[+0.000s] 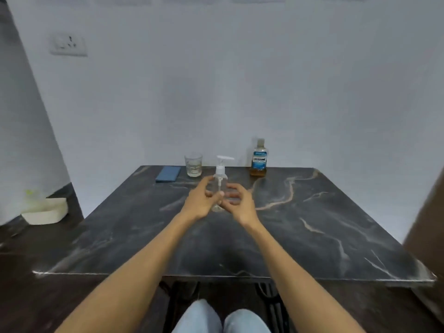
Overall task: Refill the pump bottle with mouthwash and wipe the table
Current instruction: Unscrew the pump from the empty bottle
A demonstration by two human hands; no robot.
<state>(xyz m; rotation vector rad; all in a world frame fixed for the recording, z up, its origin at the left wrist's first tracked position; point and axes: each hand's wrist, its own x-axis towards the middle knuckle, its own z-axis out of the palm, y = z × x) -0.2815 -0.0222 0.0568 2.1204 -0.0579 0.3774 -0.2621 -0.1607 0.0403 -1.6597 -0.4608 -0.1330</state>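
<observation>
Here the clear pump bottle [219,186] stands upright on the dark marble table [312,227], toward its far middle. The left hand [200,200] curls its fingers round the bottle's left side. The right hand [237,200] sits close on the other side with fingers bent toward it; whether they grip cannot be told. Behind stand a mouthwash bottle [259,158], a glass [193,164] and a blue cloth [168,173].

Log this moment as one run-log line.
stage: reach | left hand: on pump bottle | right hand: open beside it | pump: on | Listerine bottle: capped, untouched | blue cloth: folded
</observation>
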